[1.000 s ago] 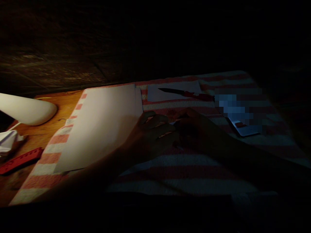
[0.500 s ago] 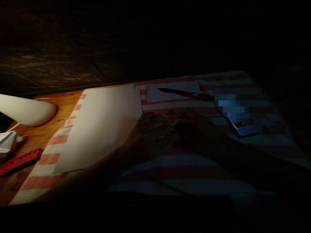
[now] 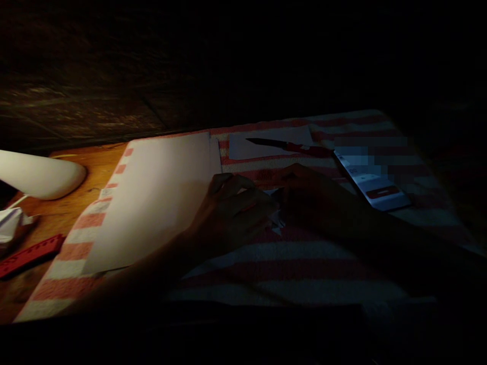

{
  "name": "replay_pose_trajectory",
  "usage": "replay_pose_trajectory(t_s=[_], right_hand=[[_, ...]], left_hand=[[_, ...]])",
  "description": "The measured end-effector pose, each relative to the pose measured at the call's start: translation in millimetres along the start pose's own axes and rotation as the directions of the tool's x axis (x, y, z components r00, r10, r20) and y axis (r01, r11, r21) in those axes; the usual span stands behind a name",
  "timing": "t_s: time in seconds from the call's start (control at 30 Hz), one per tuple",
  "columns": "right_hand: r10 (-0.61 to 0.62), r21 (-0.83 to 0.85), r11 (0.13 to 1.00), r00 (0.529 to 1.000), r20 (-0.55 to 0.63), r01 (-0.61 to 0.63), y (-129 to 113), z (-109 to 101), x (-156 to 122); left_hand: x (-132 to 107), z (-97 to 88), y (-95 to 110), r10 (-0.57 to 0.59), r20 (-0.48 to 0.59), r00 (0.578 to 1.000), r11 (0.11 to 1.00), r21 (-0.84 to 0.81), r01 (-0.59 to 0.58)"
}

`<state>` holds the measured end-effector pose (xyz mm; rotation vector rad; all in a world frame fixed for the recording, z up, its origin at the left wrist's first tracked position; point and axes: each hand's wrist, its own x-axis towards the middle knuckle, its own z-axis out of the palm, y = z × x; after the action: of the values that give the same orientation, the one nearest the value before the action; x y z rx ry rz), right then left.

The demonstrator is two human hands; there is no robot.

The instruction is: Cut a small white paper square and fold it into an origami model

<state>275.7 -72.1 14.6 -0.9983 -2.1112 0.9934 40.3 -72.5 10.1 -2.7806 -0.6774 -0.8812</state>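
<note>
A small piece of folded paper (image 3: 276, 219) shows between my two hands, over the striped cloth; its full shape is hidden in shadow. My left hand (image 3: 241, 210) curls around its left side with the fingers bent. Against its right side, my right hand (image 3: 304, 195) is closed, its fingers very dark. To the left of my left hand lie white paper sheets (image 3: 160, 192). Beyond my hands a knife (image 3: 289, 147) with a dark blade and red handle rests on a smaller piece of paper (image 3: 243, 148).
A lit phone (image 3: 375, 187) lies right of my hands on the red and white striped cloth (image 3: 76, 248). On the wooden table (image 3: 99, 157) at left are a white lamp (image 3: 49, 175), crumpled white paper (image 3: 11, 223) and a red strip with notches (image 3: 32, 255). A dark wall stands behind.
My hands have drawn slightly apart, and more of the folded paper shows between them. The phone's screen now shows a different picture. The knife and sheets stay in place.
</note>
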Motion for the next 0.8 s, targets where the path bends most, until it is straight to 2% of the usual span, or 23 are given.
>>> replay_pose_trajectory(t_s=[0.23, 0.47, 0.7, 0.8], right_hand=[[-0.007, 0.034, 0.999, 1.0, -0.023, 0.008, 3.9, 6.0, 2.2], [0.112, 0.311, 0.946, 0.992, -0.065, -0.086, -3.2, 2.3, 0.2], [0.134, 0.267, 0.958, 0.986, -0.095, -0.104, -4.0, 4.0, 1.0], [0.16, 0.293, 0.949, 0.978, -0.135, -0.115, -4.0, 3.2, 2.2]], left_hand=[[2.7, -1.2, 1.5, 0.012, -0.01, 1.0, 1.0, -0.015, -0.012], [-1.5, -3.9, -2.0, -0.036, 0.019, 0.999, 0.999, -0.014, 0.036], [-1.1, -4.4, -1.1, -0.024, 0.022, 0.999, 0.999, -0.031, 0.025], [-0.3, -3.4, 1.1, -0.091, -0.019, 0.996, 0.994, -0.067, 0.089]])
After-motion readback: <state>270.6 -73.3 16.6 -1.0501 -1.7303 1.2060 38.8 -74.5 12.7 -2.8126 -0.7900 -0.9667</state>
